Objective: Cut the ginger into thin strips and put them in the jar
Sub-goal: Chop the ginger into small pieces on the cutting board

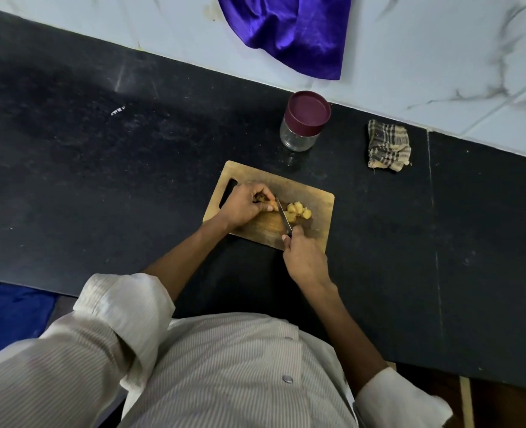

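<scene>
On the wooden cutting board (314,193) my left hand (246,206) grips a brown piece of ginger (261,197), fingers curled over it. My right hand (304,257) holds a knife (283,216) by its handle, the blade lying just right of my left fingertips. Several yellow cut ginger slices (298,210) lie right of the blade. A glass jar (301,125) with a maroon lid on it stands on the counter behind the board.
The board lies on a black counter (101,165). A folded checked cloth (388,146) sits to the right of the jar. A purple cloth (289,29) hangs against the white tiled wall behind.
</scene>
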Action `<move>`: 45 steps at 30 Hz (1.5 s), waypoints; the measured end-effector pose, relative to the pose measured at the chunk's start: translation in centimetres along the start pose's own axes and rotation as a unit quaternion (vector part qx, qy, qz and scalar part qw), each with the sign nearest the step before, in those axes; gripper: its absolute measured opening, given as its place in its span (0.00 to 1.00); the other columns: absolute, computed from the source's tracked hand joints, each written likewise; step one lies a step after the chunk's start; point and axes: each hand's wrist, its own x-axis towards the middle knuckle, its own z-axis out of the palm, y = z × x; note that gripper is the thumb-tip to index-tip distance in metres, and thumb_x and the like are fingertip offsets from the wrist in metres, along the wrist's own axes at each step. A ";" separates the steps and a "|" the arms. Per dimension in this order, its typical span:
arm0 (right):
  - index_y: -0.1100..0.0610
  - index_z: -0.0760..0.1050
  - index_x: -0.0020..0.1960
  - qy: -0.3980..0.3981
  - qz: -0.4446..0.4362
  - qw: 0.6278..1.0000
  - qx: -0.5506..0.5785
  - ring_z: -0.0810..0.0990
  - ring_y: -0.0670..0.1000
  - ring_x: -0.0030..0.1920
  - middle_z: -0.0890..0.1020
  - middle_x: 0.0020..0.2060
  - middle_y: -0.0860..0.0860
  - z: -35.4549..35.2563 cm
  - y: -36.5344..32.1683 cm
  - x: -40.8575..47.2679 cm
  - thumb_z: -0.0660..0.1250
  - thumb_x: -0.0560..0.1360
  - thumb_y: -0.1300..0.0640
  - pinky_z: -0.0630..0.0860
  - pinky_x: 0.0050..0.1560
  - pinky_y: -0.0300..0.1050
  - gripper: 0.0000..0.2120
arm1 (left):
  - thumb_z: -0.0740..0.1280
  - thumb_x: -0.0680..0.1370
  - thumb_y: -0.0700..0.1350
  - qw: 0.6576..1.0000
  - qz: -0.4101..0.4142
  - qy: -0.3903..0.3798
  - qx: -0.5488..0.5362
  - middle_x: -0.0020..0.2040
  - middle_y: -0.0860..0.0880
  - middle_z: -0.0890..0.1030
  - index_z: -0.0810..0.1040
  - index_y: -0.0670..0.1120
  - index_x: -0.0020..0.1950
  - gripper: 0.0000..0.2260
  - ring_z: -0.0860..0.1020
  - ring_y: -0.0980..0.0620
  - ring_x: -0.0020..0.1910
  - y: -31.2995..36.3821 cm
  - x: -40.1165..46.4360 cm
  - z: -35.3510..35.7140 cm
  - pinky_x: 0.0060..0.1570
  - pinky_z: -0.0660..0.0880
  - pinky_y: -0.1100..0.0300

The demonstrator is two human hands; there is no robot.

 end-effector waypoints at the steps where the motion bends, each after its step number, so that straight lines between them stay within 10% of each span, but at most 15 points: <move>1: 0.57 0.68 0.60 0.005 -0.001 1.000 -0.006 0.81 0.56 0.50 0.81 0.49 0.55 0.2 -0.2 -0.1 0.54 0.85 0.53 0.75 0.44 0.52 0.10 | 0.72 0.72 0.36 1.000 0.001 0.002 0.004 0.46 0.53 0.80 0.81 0.43 0.48 0.06 0.76 0.64 0.46 0.0 0.0 0.0 0.47 0.68 0.78; 28: 0.59 0.67 0.61 -0.027 0.024 0.999 0.009 0.82 0.57 0.50 0.81 0.51 0.57 0.6 -1.2 1.0 0.54 0.85 0.54 0.75 0.42 0.50 0.10 | 0.74 0.71 0.38 0.999 0.018 0.005 0.029 0.47 0.49 0.81 0.81 0.44 0.45 0.06 0.78 0.54 0.50 -1.0 0.7 0.2 0.52 0.74 0.62; 45: 0.60 0.69 0.66 -0.008 0.042 0.999 0.027 0.80 0.61 0.58 0.80 0.57 0.59 0.1 -2.5 2.9 0.55 0.85 0.52 0.75 0.55 0.55 0.15 | 0.74 0.71 0.37 1.000 0.011 0.012 0.009 0.46 0.50 0.81 0.81 0.42 0.45 0.06 0.78 0.57 0.48 -0.3 0.2 0.2 0.47 0.69 0.75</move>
